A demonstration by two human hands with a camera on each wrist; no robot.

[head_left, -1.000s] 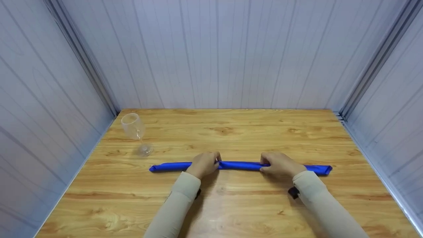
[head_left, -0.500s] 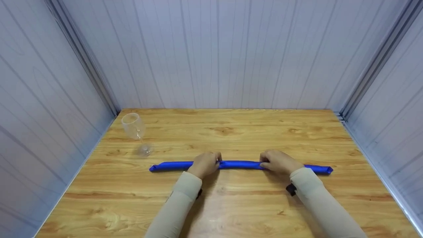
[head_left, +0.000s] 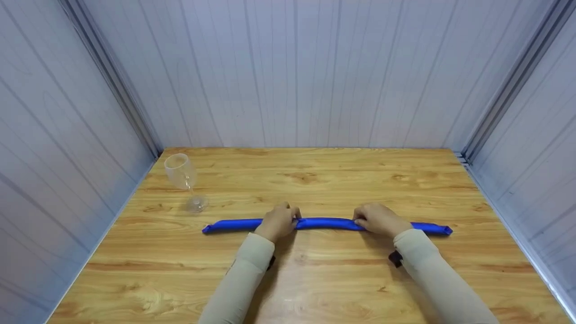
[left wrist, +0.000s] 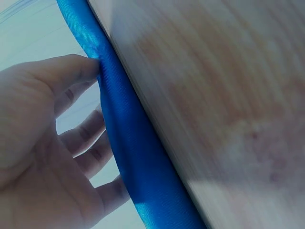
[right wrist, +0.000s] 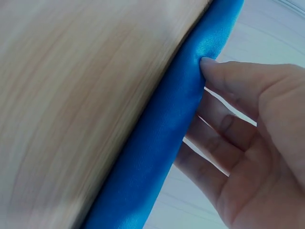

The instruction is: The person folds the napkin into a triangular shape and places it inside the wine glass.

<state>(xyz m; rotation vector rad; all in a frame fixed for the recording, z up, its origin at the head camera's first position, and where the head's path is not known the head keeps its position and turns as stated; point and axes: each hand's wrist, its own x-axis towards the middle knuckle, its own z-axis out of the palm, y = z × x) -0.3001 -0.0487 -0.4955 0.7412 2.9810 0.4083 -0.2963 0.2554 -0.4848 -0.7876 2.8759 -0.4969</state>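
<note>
A long, narrow roll of shiny blue cloth (head_left: pixel 326 222) lies across the wooden table, its middle bowed slightly toward the far side. Left of its centre my left hand (head_left: pixel 277 222) pinches it; in the left wrist view the thumb (left wrist: pixel 78 69) presses the near side while the other fingers reach behind the cloth. My right hand (head_left: pixel 379 220) grips the roll right of centre, thumb (right wrist: pixel 228 75) on the near side and fingers curled beyond it. Both cloth ends stick out past the hands. Fingertips behind the roll are hidden.
A clear stemmed wine glass (head_left: pixel 182 173) stands upright at the table's far left, behind the roll's left end. Pale panelled walls (head_left: pixel 288 72) enclose the wooden table (head_left: pixel 297 279) at the back and both sides.
The right hand has shifted slightly left and away from the body. The roll's middle has moved a little toward the far side, so it bows more. The glass stays put.
</note>
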